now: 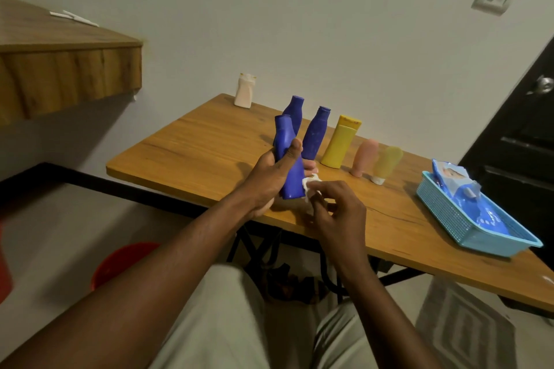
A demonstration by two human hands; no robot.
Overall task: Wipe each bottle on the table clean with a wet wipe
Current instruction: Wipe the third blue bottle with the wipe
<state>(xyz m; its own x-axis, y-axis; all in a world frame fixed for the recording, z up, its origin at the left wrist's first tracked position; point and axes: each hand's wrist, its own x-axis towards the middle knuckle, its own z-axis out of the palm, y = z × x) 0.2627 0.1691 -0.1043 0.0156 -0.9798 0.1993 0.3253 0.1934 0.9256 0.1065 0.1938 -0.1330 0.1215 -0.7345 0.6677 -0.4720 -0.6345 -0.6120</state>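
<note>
My left hand [268,177] grips a blue bottle [288,159] upright above the wooden table [192,153], thumb across its front. My right hand [337,210] pinches a white wet wipe [310,186] against the bottle's lower right side. Behind stand two more blue bottles [294,111] [316,133], a yellow bottle [341,142], a pink tube [364,157], a pale yellow tube [386,163] on its white cap, and a white bottle [245,90] at the far edge.
A blue plastic basket [449,219] with a wet-wipe pack [455,186] sits at the table's right. A wooden shelf [60,69] juts out at upper left. A dark door [524,144] is on the right; a red bucket [120,263] stands on the floor.
</note>
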